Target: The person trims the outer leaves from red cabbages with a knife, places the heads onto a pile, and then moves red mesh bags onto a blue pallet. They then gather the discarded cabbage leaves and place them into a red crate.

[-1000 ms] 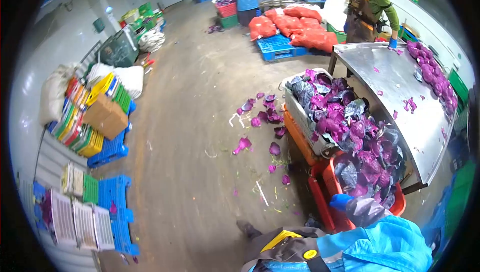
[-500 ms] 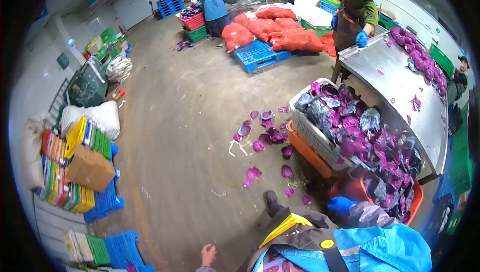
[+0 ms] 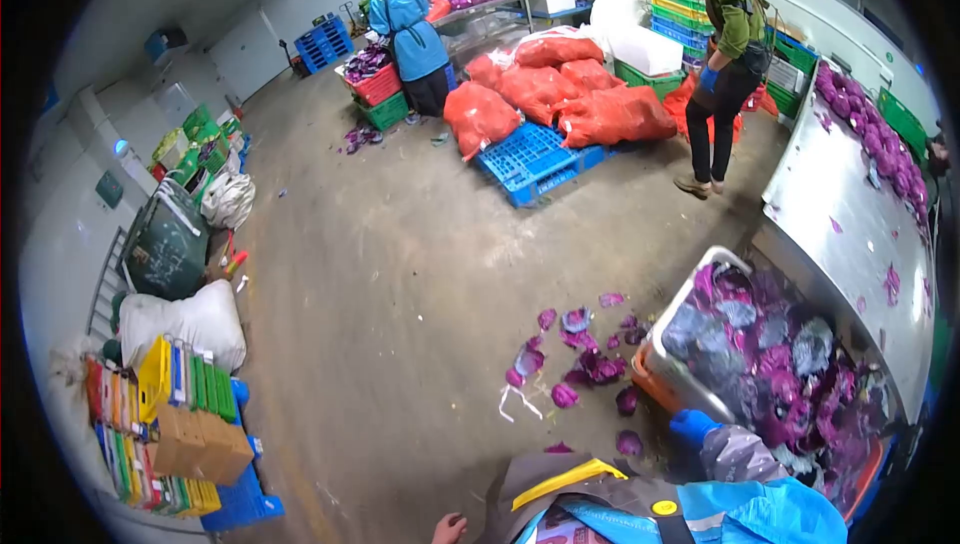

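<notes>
At the bottom edge my bare left hand (image 3: 449,528) shows partly, low over the floor, its fingers curled with nothing visible in them. My right hand (image 3: 694,426), in a blue glove, is right by the near left corner of a white crate (image 3: 668,369); its fingers blend together, and I cannot tell if it holds anything. Purple and dark cabbage leaves (image 3: 770,344) heap up in that crate and spill toward me. Beneath it sits an orange crate (image 3: 655,384). Loose cabbage leaves (image 3: 600,368) and a white strap (image 3: 520,402) lie on the floor to its left.
A metal table (image 3: 825,199) carries red cabbages (image 3: 870,134) on the right. A person in green (image 3: 735,24) stands beyond it. Red sacks (image 3: 540,94) rest on a blue pallet (image 3: 527,159). Another person in blue (image 3: 408,24) works behind. Stacked crates (image 3: 150,424) line the left.
My view has moved forward, bringing the white crate lower and nearer. The person in green has stepped away from the metal table, hand off its edge. My right hand now appears beside the white crate.
</notes>
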### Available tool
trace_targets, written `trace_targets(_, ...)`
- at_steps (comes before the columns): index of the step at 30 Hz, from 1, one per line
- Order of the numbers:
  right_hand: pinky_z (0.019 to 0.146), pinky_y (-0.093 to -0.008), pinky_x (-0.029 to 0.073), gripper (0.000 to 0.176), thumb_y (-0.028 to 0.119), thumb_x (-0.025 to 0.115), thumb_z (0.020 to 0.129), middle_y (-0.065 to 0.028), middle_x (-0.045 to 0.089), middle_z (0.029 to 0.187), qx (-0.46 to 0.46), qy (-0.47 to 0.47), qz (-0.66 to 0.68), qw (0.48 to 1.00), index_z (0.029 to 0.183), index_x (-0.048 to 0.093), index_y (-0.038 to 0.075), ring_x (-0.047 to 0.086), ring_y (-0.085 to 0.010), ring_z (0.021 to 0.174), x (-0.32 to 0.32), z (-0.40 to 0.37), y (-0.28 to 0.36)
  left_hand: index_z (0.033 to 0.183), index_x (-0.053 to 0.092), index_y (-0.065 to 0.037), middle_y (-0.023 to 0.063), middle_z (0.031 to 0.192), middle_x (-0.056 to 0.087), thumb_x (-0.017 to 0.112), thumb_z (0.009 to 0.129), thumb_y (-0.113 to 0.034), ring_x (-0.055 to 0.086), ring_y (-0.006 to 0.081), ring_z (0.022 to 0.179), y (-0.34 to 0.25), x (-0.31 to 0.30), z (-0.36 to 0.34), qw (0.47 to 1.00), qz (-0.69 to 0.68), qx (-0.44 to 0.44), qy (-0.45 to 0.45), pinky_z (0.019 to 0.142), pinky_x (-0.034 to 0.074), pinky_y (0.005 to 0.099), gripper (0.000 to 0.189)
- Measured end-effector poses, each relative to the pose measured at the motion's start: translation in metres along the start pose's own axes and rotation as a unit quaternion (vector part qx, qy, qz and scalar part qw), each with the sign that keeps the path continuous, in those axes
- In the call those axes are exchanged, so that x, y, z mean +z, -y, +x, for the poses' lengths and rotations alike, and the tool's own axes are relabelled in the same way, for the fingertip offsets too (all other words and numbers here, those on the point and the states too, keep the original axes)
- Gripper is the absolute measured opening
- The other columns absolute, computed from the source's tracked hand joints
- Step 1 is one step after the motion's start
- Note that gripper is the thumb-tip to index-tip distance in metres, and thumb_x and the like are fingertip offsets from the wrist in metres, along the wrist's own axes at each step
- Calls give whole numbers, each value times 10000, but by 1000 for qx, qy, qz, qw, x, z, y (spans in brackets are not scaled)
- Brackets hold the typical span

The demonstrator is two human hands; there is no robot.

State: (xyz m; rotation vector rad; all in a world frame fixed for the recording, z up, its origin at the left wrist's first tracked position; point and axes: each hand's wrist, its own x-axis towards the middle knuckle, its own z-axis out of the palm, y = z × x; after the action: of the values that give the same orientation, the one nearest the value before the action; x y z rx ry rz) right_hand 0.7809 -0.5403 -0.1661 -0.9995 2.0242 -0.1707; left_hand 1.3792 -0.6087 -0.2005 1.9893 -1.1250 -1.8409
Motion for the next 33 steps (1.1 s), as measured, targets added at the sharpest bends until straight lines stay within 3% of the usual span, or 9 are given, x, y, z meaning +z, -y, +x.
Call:
trace_targets(2, 771, -392, 480, 329, 347, 557, 796, -168, 651, 866, -76, -40, 32, 996, 946, 665, 75, 630, -313, 823, -4, 37, 29, 1192, 489, 37, 142, 1104, 581, 625, 838, -244, 582, 256, 941, -19, -22, 37, 996, 81, 14, -23, 758, 503, 341, 472)
trace_targets(7, 730, -408, 491, 329, 325, 564, 787, -168, 653, 856, 41, -45, 101, 993, 939, 647, 46, 636, -317, 767, -22, 91, 101, 1128, 547, 17, 143, 994, 622, 614, 826, -179, 608, 201, 793, -134, -78, 168, 997, 58, -58, 11, 674, 513, 312, 366)
trace_targets(9, 666, -382, 496, 316, 313, 564, 791, -158, 645, 779, -65, -14, -161, 985, 930, 647, 42, 633, -279, 700, 1, 113, 70, 1120, 583, 10, 150, 1013, 638, 647, 758, -302, 628, 221, 867, -193, -92, 224, 993, 92, -68, -23, 696, 504, 323, 482)
trace_targets(11, 603, -348, 502, 313, 325, 574, 806, -124, 650, 752, 48, 76, -92, 992, 932, 656, 50, 629, -225, 648, -27, 110, 119, 1125, 575, 17, 194, 1076, 617, 632, 739, -335, 604, 288, 987, -240, -103, 308, 968, 236, 72, -50, 827, 483, 362, 526)
trace_targets(12, 577, -332, 505, 312, 332, 582, 812, -106, 654, 750, 164, 139, 31, 976, 935, 660, 56, 626, -199, 626, -61, 97, 170, 1125, 572, 21, 214, 1116, 594, 615, 743, -347, 557, 321, 1075, -293, -98, 318, 961, 263, 80, -37, 914, 439, 374, 532)
trace_targets(14, 555, -318, 503, 298, 309, 599, 817, -76, 640, 728, -9, 53, 46, 998, 950, 653, 49, 607, -171, 588, -53, 120, 140, 1133, 566, 17, 200, 1118, 598, 627, 764, -305, 575, 302, 1050, -391, -78, 332, 953, 247, 164, -55, 893, 454, 367, 493)
trace_targets(17, 548, -314, 498, 302, 306, 597, 821, -75, 637, 723, 149, 5, 166, 975, 953, 651, 41, 604, -170, 592, -73, 165, 167, 1152, 556, 5, 190, 1116, 601, 643, 779, -264, 588, 285, 1028, -472, -42, 391, 959, 192, 205, -30, 880, 461, 363, 468)
trace_targets(25, 510, -316, 503, 327, 311, 592, 824, -59, 634, 861, 187, 115, 342, 914, 1038, 622, 66, 619, -171, 635, -152, 328, 190, 1281, 438, -53, 93, 1252, 510, 584, 862, -254, 573, 192, 976, -714, 90, 469, 976, 126, 117, 132, 818, 472, 377, 487)
trace_targets(33, 544, -309, 491, 285, 276, 574, 839, -67, 646, 850, 112, -66, 287, 949, 1052, 616, 91, 616, -170, 650, -295, 564, 221, 1294, 425, -59, 96, 1235, 501, 566, 872, -276, 548, 215, 995, -878, 169, 556, 975, 180, 37, 124, 820, 462, 417, 495)
